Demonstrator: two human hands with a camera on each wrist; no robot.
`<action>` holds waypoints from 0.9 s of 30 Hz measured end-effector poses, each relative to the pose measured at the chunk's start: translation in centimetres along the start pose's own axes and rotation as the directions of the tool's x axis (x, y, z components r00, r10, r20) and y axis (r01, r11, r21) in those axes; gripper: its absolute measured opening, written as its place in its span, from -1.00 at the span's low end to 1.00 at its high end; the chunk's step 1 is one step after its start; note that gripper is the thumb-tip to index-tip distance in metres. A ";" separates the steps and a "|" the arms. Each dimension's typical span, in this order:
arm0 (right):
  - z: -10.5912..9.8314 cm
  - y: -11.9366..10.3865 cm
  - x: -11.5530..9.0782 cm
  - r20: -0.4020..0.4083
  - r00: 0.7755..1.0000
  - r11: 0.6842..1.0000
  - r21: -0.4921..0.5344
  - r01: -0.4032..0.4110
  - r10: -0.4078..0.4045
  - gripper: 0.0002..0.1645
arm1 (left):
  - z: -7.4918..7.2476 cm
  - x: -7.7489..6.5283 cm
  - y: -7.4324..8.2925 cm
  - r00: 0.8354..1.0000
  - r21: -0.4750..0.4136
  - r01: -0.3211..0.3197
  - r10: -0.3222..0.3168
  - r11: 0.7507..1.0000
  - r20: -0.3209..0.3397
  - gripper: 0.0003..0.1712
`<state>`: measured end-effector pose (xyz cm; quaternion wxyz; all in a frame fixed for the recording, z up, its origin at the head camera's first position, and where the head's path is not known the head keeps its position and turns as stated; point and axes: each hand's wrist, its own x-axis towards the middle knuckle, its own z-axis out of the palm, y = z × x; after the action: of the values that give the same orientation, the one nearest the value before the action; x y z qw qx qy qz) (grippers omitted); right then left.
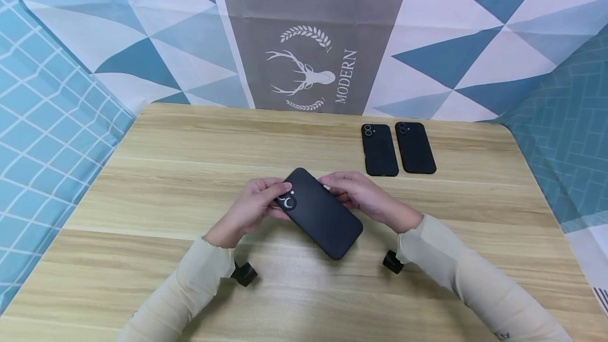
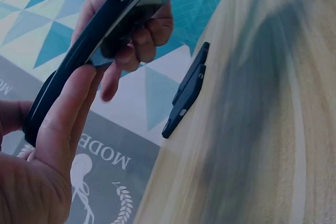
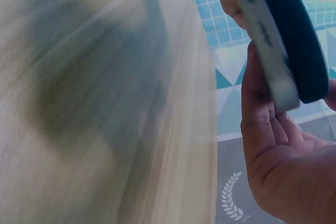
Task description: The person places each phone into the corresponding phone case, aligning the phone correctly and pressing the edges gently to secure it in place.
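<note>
A black phone case [image 1: 328, 220] is tilted above the table, its back and camera rings facing up. My left hand [image 1: 254, 202] pinches its camera end, thumb on the back and fingers underneath. At the upper right edge, my right hand [image 1: 356, 194] holds it with curled fingers. In the right wrist view a pale-edged phone [image 3: 273, 56] sits against the dark case [image 3: 294, 35], with the two appearing partly apart at the near corner. The left wrist view shows a shiny screen side [image 2: 123, 35] under the case; the right fingers [image 2: 144, 43] curl beneath it.
Two black phone-shaped items with camera rings, a left one [image 1: 381, 152] and a right one [image 1: 416, 149], lie side by side at the back right of the wooden table [image 1: 166, 183]. Patterned cloth [image 1: 190, 30] hangs behind the table. Black wrist devices [image 1: 245, 274] stick out by the sleeves.
</note>
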<state>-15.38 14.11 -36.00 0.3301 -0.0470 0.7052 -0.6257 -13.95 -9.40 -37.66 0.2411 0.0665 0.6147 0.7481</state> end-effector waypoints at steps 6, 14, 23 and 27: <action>-0.6 0.1 -0.5 -0.038 0.999 0.993 0.115 0.034 -0.030 -0.42 | -0.5 -0.2 0.6 0.985 -0.133 -0.092 0.071 0.987 -0.156 -0.75; -0.6 0.7 -0.7 0.035 0.993 0.966 0.238 0.105 -0.117 -0.57 | -0.3 0.0 1.0 0.919 -0.237 -0.224 0.124 0.945 -0.375 -0.60; 0.0 0.6 -0.6 -0.043 0.979 0.941 0.269 0.205 -0.201 -0.80 | 0.3 0.2 1.0 0.872 -0.278 -0.297 0.141 0.914 -0.469 -0.62; 0.0 0.7 -0.6 -0.081 0.968 0.927 0.281 0.250 -0.237 -0.84 | 0.7 0.2 0.9 0.863 -0.287 -0.317 0.149 0.904 -0.483 -0.63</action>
<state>-14.63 14.54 -36.43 0.2372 -0.0710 0.6022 -0.7590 -14.11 -8.78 -36.67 0.0065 -0.0781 0.4947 0.8655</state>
